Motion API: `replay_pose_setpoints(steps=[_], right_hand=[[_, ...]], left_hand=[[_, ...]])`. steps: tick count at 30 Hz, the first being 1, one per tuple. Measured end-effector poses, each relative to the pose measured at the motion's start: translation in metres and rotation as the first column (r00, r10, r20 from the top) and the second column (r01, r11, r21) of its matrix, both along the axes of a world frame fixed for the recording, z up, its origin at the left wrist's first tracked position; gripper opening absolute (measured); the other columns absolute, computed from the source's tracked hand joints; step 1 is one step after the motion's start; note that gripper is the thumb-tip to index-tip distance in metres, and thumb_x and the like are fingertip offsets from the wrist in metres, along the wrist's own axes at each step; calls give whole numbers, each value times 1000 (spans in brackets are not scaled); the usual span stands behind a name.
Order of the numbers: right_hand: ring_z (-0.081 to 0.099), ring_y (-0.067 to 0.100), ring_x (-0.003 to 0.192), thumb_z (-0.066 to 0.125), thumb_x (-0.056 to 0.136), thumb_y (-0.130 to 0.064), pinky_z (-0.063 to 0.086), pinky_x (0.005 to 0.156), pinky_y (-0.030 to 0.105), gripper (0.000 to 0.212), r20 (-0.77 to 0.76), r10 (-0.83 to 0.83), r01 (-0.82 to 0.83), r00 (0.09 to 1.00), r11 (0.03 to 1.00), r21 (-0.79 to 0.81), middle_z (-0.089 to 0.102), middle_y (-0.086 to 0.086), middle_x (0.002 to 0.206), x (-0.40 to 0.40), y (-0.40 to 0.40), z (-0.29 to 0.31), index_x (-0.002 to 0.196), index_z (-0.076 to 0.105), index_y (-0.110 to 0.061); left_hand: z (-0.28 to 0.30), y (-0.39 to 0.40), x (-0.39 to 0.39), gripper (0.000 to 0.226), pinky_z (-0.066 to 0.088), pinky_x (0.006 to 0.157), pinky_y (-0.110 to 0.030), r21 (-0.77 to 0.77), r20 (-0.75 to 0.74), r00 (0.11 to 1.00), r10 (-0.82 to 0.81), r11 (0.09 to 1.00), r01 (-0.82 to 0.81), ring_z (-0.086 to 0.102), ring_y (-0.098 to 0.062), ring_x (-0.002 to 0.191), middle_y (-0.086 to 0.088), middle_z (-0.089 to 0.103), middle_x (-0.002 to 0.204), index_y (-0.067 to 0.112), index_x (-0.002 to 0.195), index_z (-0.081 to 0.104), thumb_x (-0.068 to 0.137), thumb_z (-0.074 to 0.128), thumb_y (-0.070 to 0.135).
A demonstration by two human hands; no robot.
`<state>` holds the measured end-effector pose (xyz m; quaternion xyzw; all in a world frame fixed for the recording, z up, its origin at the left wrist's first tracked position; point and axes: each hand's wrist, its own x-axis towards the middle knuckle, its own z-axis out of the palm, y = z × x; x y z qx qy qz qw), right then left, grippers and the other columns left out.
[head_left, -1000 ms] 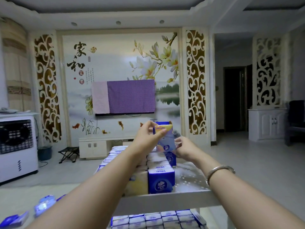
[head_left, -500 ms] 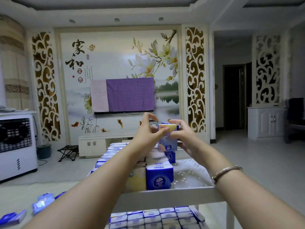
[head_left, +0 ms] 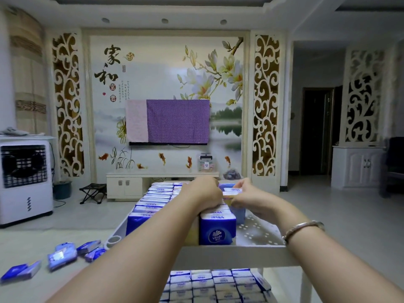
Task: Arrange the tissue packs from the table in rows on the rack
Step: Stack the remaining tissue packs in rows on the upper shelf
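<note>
A white rack (head_left: 229, 253) stands in front of me, its top shelf filled with rows of blue-and-white tissue packs (head_left: 217, 228). My left hand (head_left: 202, 194) and my right hand (head_left: 247, 196) both grip one tissue pack (head_left: 231, 193) with a yellow top, pressed down into the right-hand row among the other packs. The lower shelf holds more packs in rows (head_left: 214, 285). Several loose tissue packs (head_left: 62, 256) lie on the table at the lower left.
The right part of the top shelf (head_left: 255, 230) is bare perforated white surface. A white air cooler (head_left: 25, 178) stands at the left. A low TV cabinet (head_left: 135, 184) and a small folding stool (head_left: 91, 192) sit by the far wall.
Both hands have come down from chest height with the pack, from above the row into the row on the top shelf. My view has tilted slightly down.
</note>
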<state>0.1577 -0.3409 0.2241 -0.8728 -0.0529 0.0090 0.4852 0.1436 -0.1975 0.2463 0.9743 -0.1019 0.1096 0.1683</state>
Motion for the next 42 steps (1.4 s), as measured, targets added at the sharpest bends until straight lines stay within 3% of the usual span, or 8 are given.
replay_pose_setpoints(steps=[7,10,13,17,22,27,35,42], right_hand=[[48,30,118,65,61,-10,43,103,45,108,-123,23,-26,992,999,-21,46,16,125,7,-2,-2,146,2,-27],[47,28,115,58,72,0,45,99,43,92,-101,-16,10,995,998,-65,45,17,122,2,-1,0,144,5,-19],[45,30,115,52,77,9,48,85,36,92,-53,-71,65,996,992,-112,39,22,131,-13,-2,11,147,-5,-11],[50,19,94,46,78,15,45,66,25,77,115,-68,74,991,996,-51,45,14,113,-53,-3,42,144,15,-7],[48,34,125,47,80,4,42,104,50,58,343,65,-13,937,988,-151,45,3,138,-124,43,69,133,41,-19],[41,14,131,49,82,-1,32,105,29,51,437,273,-169,857,950,-261,46,-1,140,-172,132,74,130,47,-20],[44,16,127,48,86,-7,37,101,28,49,343,430,-320,835,887,-333,47,1,140,-176,286,5,133,45,-17],[52,21,94,45,86,-15,42,68,28,38,122,343,-269,932,874,-404,53,5,114,-98,358,-117,124,47,-16]], left_hand=[[5,-1,0,36,48,95,-40,-47,-54,999,-5,999,2,58,-24,106,-4,65,117,17,116,65,89,41,15],[9,-2,-5,28,48,77,-32,-109,-38,999,-28,994,24,57,-23,92,-13,65,99,6,98,66,89,40,8],[18,0,-12,36,47,85,-34,-199,11,1000,-16,980,18,58,-26,101,-14,64,116,3,114,64,89,39,3],[37,14,-30,28,39,77,-30,-268,77,995,-58,960,77,51,-25,91,-11,59,98,10,92,58,83,36,-3],[45,65,-81,44,38,94,-24,-367,130,991,-39,926,85,55,-23,116,-8,62,123,6,117,64,85,36,-6],[33,157,-139,44,41,99,-30,-445,152,985,87,895,-10,56,-20,116,-7,64,123,9,112,66,83,38,-9],[-54,321,-179,46,42,95,-28,-506,2,956,293,825,-252,54,-20,117,-8,63,123,12,108,68,83,36,-9],[-166,416,-136,43,44,85,-23,-556,-144,927,346,747,-365,57,-18,111,-6,60,128,19,114,63,83,40,-2]])
